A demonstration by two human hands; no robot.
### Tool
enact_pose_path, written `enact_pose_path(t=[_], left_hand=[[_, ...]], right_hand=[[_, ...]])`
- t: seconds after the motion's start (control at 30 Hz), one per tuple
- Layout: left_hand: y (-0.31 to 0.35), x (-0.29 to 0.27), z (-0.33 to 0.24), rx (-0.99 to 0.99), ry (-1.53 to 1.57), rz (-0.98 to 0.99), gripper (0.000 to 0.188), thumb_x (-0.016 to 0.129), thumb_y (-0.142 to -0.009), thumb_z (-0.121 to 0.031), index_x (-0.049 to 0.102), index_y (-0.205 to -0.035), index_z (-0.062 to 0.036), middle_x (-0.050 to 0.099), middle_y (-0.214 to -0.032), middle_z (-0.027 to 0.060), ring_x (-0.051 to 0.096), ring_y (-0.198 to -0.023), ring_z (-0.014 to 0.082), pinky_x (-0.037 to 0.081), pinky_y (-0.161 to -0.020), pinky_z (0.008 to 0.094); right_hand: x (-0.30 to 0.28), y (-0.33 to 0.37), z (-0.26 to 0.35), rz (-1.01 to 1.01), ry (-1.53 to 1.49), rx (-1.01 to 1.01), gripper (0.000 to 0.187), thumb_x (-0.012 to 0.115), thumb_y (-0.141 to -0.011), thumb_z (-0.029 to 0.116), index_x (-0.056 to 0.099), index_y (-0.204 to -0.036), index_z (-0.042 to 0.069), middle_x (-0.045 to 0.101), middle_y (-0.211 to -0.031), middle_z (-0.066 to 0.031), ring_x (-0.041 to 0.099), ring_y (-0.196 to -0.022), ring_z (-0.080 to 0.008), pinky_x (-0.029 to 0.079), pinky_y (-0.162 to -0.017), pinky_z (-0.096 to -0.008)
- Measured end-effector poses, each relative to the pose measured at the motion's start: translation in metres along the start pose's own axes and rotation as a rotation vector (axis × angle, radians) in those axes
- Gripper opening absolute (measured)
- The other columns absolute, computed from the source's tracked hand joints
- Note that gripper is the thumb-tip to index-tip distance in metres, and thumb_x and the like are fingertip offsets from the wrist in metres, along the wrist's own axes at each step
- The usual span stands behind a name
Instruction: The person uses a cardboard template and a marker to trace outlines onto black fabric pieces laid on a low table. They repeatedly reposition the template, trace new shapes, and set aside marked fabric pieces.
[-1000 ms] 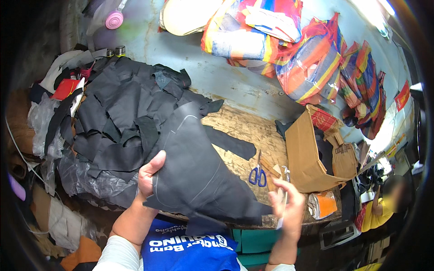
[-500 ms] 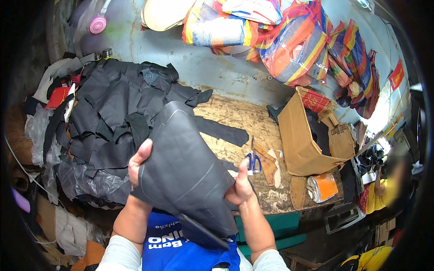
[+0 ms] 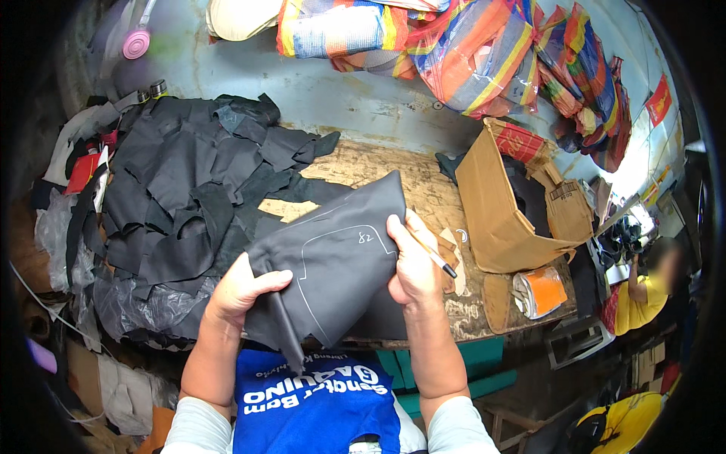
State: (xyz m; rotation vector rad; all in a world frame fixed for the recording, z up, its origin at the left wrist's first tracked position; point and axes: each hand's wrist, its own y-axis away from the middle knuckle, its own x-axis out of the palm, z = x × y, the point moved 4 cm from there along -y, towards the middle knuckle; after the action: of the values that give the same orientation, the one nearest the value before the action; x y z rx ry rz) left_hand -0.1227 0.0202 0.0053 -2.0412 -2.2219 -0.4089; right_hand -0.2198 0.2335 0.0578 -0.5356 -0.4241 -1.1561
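Observation:
A black leather piece (image 3: 348,265), marked with a white outline and a handwritten mark, is held up between my hands above the workbench's near edge. My left hand (image 3: 243,291) grips its left side, thumb on top, and a narrow flap hangs folded below that thumb. At the right side, my right hand (image 3: 416,265) pinches the leather with its thumb on the edge. A slim pen-like marker (image 3: 437,256) with a dark tip also lies in the right hand, pointing down to the right. The fingers beneath the leather are hidden.
A heap of black leather pieces (image 3: 174,181) covers the bench's left side. To the right stand an open cardboard box (image 3: 491,212), tan pattern pieces (image 3: 495,303) and an orange-and-white packet (image 3: 541,293). Striped mesh bags (image 3: 476,60) hang on the wall. A person in yellow (image 3: 635,303) sits far right.
The leather has turned and come down flatter, bringing the marked face with the outline into view. The marker now shows in my right hand. The blue-handled scissors are no longer visible.

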Motion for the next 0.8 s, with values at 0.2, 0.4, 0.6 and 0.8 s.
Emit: enact_pose_path(t=[0.2, 0.4, 0.6, 0.8], left_hand=[[-0.033, -0.030, -0.028, 0.070, -0.256, 0.233, 0.091, 0.068, -0.056, -0.001, 0.030, -0.138, 0.0082, 0.043, -0.138, 0.0142, 0.041, -0.128, 0.0206, 0.030, -0.107, 0.0307], [-0.061, -0.044, -0.044, 0.176, -0.384, 0.298, 0.087, 0.082, -0.052, -0.013, 0.041, -0.127, 0.0057, 0.043, -0.094, -0.0028, 0.035, -0.088, 0.0064, 0.030, -0.078, 0.0215], [-0.083, -0.030, -0.061, 0.206, -0.285, 0.486, 0.114, 0.085, -0.049, -0.009, 0.022, -0.143, 0.0042, 0.031, -0.146, 0.0101, 0.024, -0.136, 0.0177, 0.014, -0.112, 0.0306], [-0.096, -0.051, -0.070, 0.077, -0.530, 0.414, 0.107, 0.088, -0.045, -0.010, 0.033, -0.135, 0.0072, 0.047, -0.124, 0.0047, 0.042, -0.111, 0.0109, 0.031, -0.096, 0.0212]], right_hand=[[-0.008, -0.021, 0.017, 0.073, 0.061, -0.011, 0.030, 0.052, -0.092, 0.004, 0.051, -0.120, -0.005, 0.060, -0.114, -0.0138, 0.060, -0.101, -0.0193, 0.050, -0.087, -0.0310], [-0.013, -0.054, 0.006, 0.156, 0.111, 0.023, 0.033, 0.053, -0.092, 0.004, 0.049, -0.123, -0.005, 0.058, -0.118, -0.0137, 0.058, -0.105, -0.0192, 0.048, -0.091, -0.0312], [-0.024, -0.083, 0.006, 0.267, 0.166, -0.023, 0.036, 0.051, -0.094, 0.005, 0.045, -0.128, -0.004, 0.056, -0.123, -0.0128, 0.056, -0.108, -0.0180, 0.047, -0.093, -0.0312], [-0.029, -0.101, 0.005, 0.281, 0.239, 0.054, 0.036, 0.052, -0.093, 0.007, 0.047, -0.127, -0.004, 0.057, -0.121, -0.0129, 0.060, -0.101, -0.0192, 0.051, -0.088, -0.0322]])
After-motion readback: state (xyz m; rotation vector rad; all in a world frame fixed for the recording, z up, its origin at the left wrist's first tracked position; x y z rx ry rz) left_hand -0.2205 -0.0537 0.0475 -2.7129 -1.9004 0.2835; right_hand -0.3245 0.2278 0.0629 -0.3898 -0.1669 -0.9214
